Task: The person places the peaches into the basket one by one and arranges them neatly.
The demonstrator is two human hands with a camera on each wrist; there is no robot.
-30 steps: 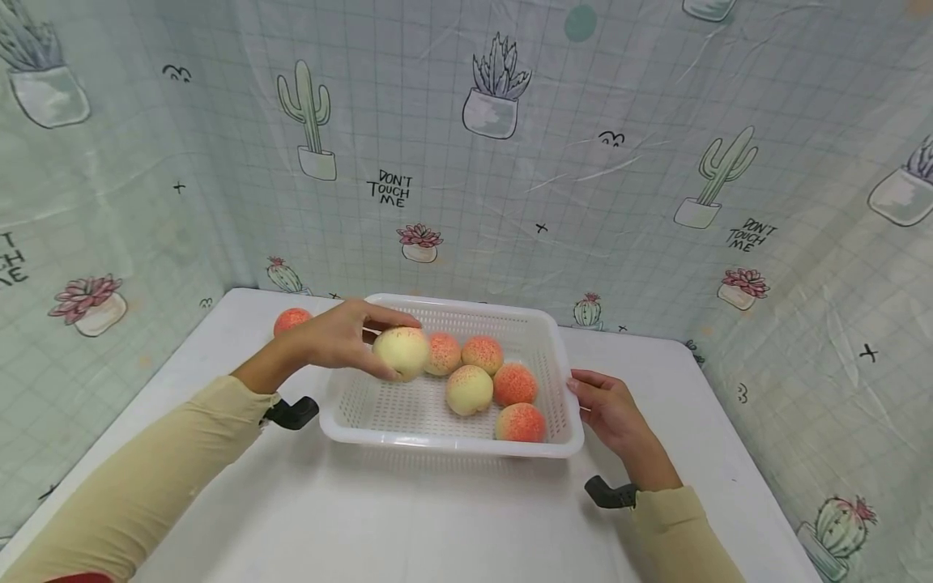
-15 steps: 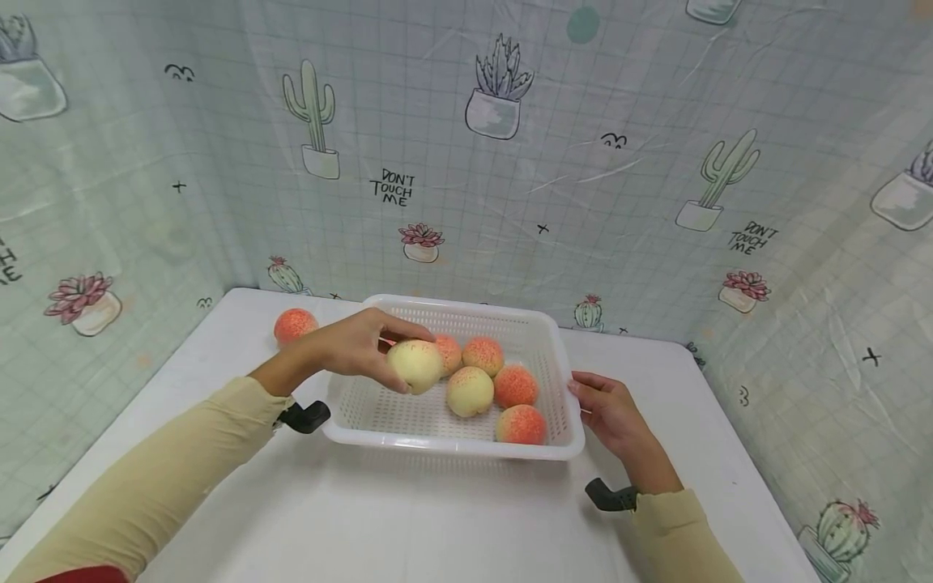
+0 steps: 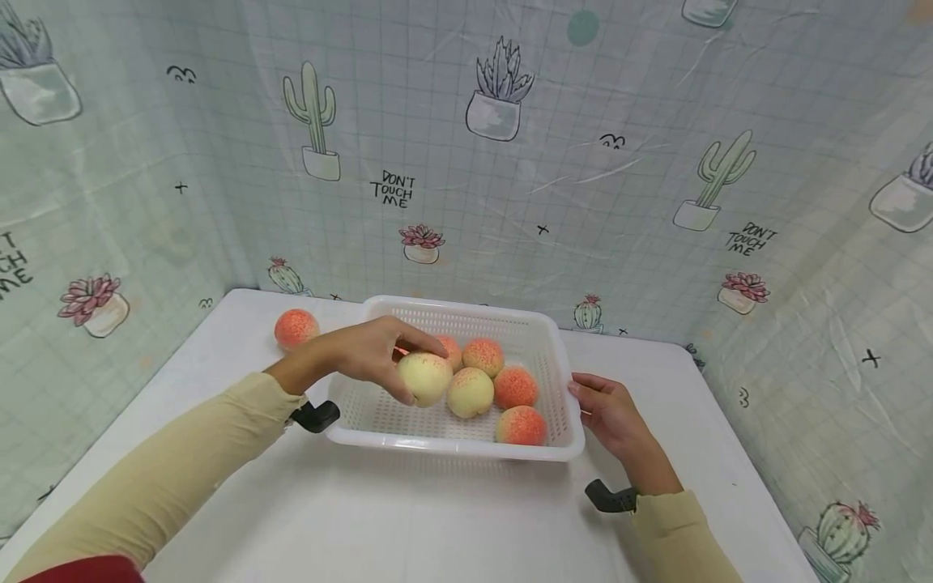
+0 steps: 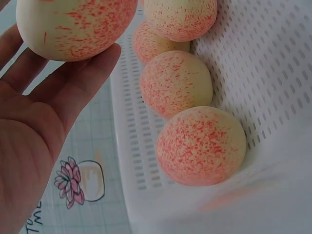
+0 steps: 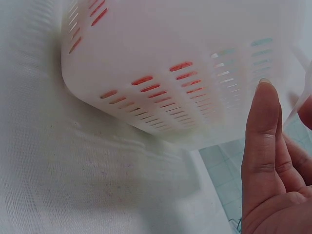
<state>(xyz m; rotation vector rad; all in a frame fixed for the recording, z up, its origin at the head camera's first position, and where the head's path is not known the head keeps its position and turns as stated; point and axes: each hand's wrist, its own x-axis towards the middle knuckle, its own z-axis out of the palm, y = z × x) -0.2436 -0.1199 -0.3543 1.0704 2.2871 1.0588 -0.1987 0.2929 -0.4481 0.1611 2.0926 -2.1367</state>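
My left hand (image 3: 368,352) holds a pale yellow peach (image 3: 425,379) over the white perforated basket (image 3: 448,444), thumb at the near side and fingers over the far side. In the left wrist view this peach (image 4: 78,27) shows red speckles. Inside the basket several peaches lie loose, among them a yellowish peach (image 3: 470,393), a red peach (image 3: 516,387) and a two-toned peach (image 3: 521,426). My left hand partly hides those at the back left. At the basket's right side, my right hand (image 3: 612,413) grips the rim, with fingers along the outer wall.
Another red peach (image 3: 296,328) sits on the white table (image 3: 408,518) at the back left, outside the basket and close to the left forearm. A printed cactus cloth (image 3: 466,194) hangs behind and along both sides of the table.
My left hand has moved right and slightly nearer with the peach, over the middle of the basket. The table peach shows more fully now. My right hand stays at the rim.
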